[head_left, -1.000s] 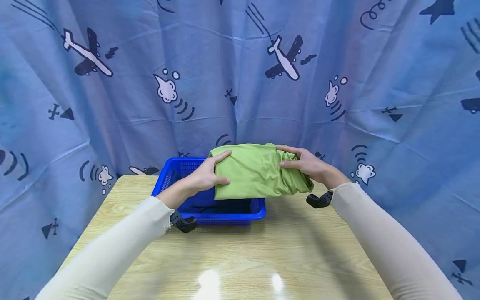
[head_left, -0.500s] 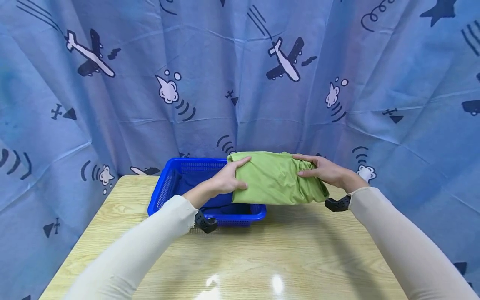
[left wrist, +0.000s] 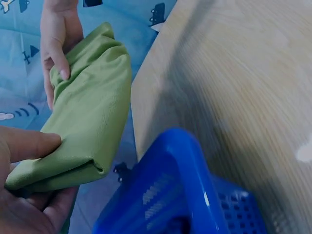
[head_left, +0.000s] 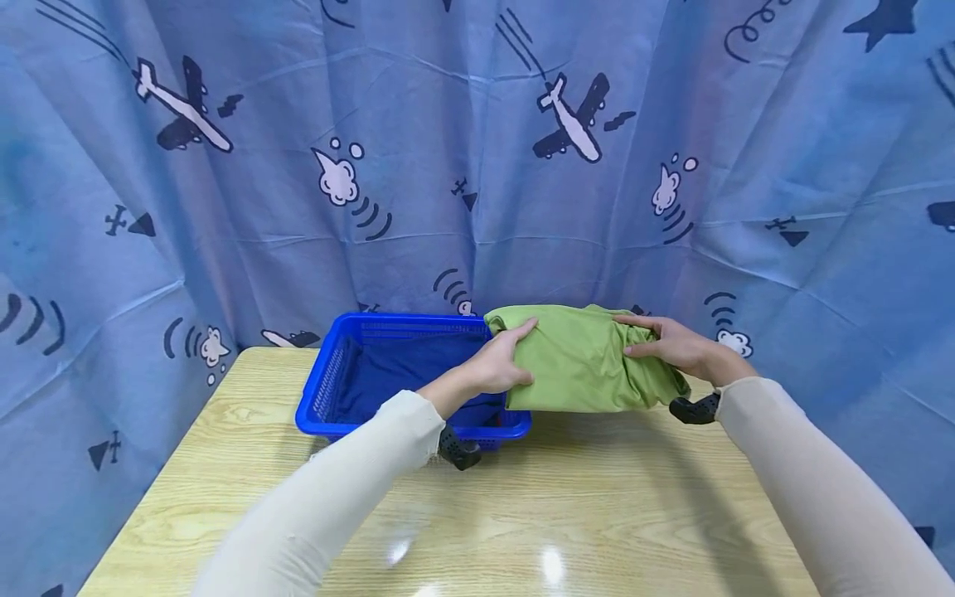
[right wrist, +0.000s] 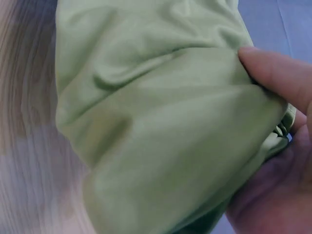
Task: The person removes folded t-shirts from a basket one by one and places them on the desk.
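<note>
Carried farther rightward than a second ago, the folded green cloth (head_left: 573,358) spans between my left hand (head_left: 492,365) and right hand (head_left: 675,344), both pinching its ends, the blue basket (head_left: 327,383) below and left of my left grip.

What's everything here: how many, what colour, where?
Wood-grain table: one, pale tan, lower centre
Perforated plastic basket: one, blue, on the table
Dark cloth: count unclear, navy, inside the basket
Folded cloth: one, light green, raised above the table
Airplane-print curtain: panel count unclear, blue, behind the table
Left hand: one, bare, gripping folded cloth's left end
Right hand: one, bare, gripping its right end
Wrist devices: two, black, near hands
Sleeves: two, cream, behind hands
</note>
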{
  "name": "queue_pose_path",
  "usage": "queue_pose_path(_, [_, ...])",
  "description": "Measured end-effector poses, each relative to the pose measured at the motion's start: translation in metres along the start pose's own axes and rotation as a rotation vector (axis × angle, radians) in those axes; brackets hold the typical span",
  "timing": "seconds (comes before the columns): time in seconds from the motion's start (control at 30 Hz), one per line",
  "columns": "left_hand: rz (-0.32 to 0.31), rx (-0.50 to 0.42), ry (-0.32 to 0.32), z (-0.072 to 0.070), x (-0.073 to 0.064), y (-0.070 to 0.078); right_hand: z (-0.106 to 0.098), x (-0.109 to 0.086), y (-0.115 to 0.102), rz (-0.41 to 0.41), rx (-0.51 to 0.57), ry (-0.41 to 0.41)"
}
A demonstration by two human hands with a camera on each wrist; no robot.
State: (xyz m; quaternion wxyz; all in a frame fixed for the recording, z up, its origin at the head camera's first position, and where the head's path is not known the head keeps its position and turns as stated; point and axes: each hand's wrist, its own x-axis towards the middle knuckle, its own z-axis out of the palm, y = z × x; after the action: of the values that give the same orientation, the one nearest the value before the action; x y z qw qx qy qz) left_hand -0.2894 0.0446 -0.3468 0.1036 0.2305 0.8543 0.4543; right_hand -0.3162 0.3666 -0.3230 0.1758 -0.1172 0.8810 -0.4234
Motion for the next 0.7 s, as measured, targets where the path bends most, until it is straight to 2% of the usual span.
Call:
queue_pose_path(0.17, [-0.029,0.073,-0.022,0.017,0.009,0.006,-0.006,-0.005,0.011,0.025,-0.010,0.016])
queue_pose_path(0.27, [-0.024,0.114,-0.033,0.025,0.014,0.007,-0.009,-0.007,0.020,0.038,-0.030,0.032])
queue_pose_path(0.6, [-0.056,0.183,-0.048,0.039,0.028,0.007,-0.005,-0.004,0.043,0.083,-0.005,0.047])
queue_pose_path(0.7, [-0.044,0.248,-0.038,0.045,0.031,0.007,-0.003,-0.005,0.047,0.110,-0.004,0.047])
